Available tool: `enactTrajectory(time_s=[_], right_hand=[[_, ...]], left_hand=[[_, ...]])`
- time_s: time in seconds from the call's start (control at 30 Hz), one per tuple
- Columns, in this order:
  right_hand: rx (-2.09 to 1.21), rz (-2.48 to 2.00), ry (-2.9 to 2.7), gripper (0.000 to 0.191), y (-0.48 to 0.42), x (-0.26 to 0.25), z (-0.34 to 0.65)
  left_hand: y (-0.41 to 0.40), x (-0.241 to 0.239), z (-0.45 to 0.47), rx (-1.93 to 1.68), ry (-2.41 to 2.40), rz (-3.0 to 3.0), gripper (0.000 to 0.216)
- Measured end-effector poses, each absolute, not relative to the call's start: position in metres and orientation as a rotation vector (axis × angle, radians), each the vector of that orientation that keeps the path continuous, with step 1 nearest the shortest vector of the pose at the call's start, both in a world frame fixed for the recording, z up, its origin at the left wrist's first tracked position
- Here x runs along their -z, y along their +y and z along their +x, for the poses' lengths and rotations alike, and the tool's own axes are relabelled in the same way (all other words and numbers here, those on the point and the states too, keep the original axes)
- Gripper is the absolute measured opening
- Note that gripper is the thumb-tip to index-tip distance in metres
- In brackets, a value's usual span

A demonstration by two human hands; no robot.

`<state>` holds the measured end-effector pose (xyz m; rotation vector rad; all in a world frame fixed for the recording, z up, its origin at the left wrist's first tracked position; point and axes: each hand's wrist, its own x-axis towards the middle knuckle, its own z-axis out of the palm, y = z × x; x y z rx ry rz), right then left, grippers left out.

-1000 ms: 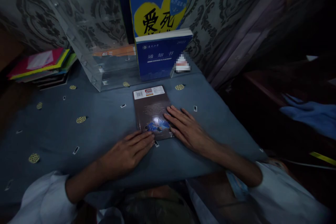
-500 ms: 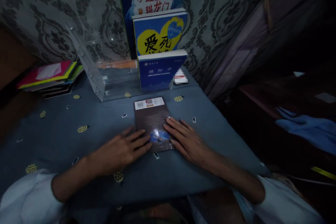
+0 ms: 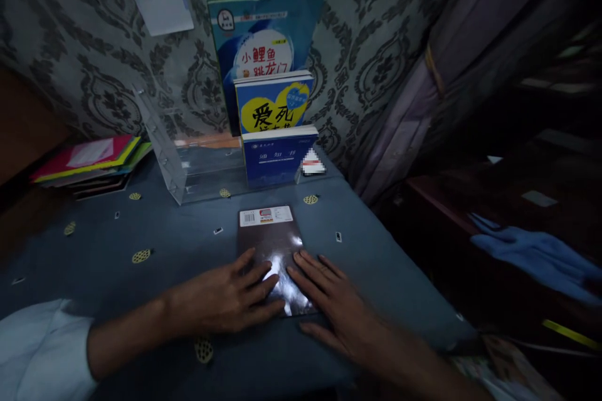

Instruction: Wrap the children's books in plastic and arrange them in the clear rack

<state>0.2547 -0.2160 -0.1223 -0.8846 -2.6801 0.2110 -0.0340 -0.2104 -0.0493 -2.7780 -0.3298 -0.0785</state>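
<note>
A dark brown book (image 3: 263,235) lies flat on the blue-grey tablecloth, its back cover up, with a white barcode label along the far edge. Light glares off the lower half of the cover. My left hand (image 3: 230,294) rests on the book's left side, fingers spread and stretched out. From the right, my right hand (image 3: 329,297) lays its outstretched fingers on the cover's right side, the thumb apart near the book's close edge. Neither hand wraps round the book.
Behind the book stands a clear acrylic tiered rack (image 3: 172,169) holding several upright books, with a blue booklet (image 3: 277,163) in front. Colourful folders (image 3: 89,163) are stacked at left. A blue cloth (image 3: 531,250) lies on dark furniture at right, beyond the table edge.
The view has tilted up, so the rack and book appear lower and more of the tall books shows. My left hand's fingers now reach further over the cover; glare on it has grown.
</note>
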Motion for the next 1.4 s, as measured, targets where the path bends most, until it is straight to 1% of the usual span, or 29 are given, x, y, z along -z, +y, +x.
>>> enactTrajectory(time_s=[0.13, 0.23, 0.37, 0.57, 0.7, 0.8, 0.93, 1.03, 1.1, 1.2, 1.3, 1.4], right_hand=[[-0.254, -0.925, -2.717, 0.089, -0.229, 0.117, 0.259], [-0.357, -0.937, -2.735, 0.089, -0.233, 0.113, 0.266], [-0.543, -0.846, -2.677, 0.091, -0.229, 0.111, 0.279], [-0.777, -0.752, -2.38, 0.058, -0.209, 0.111, 0.287], [-0.892, -0.665, -2.168, 0.044, -0.184, 0.107, 0.274], [-0.998, -0.766, -2.052, 0.037, -0.163, 0.1, 0.257], [-1.194, -0.832, -1.942, 0.037, -0.139, 0.087, 0.233], [-1.298, -0.812, -1.869, 0.042, -0.128, 0.079, 0.219], [-1.38, -0.818, -1.813, 0.044, -0.124, 0.079, 0.213], [-1.525, -0.858, -1.726, 0.045, -0.121, 0.089, 0.207], [-1.592, -0.95, -1.682, 0.05, -0.118, 0.103, 0.205], [-1.613, -1.041, -1.673, 0.054, -0.115, 0.111, 0.204]], left_hand=[[-0.211, 0.052, -0.04, 0.1, -0.299, -2.804, 0.036], [-0.213, 0.057, -0.042, 0.163, -0.333, -2.828, 0.034], [-0.214, 0.059, -0.038, 0.409, -0.519, -2.892, 0.031], [-0.205, 0.043, -0.022, 1.017, -0.897, -3.127, 0.031], [-0.196, 0.033, -0.016, 1.436, -1.494, -3.13, 0.033], [-0.187, 0.032, -0.014, 1.973, -1.846, -2.82, 0.04], [-0.174, 0.031, -0.01, 2.755, -1.981, -2.297, 0.049], [-0.165, 0.033, -0.012, 3.134, -2.048, -1.865, 0.05], [-0.158, 0.04, -0.016, 3.239, -2.136, -1.665, 0.049], [-0.148, 0.06, -0.028, 3.256, -2.363, -1.556, 0.046], [-0.14, 0.08, -0.04, 3.115, -2.613, -1.64, 0.042], [-0.133, 0.093, -0.05, 2.861, -2.731, -1.84, 0.047]])
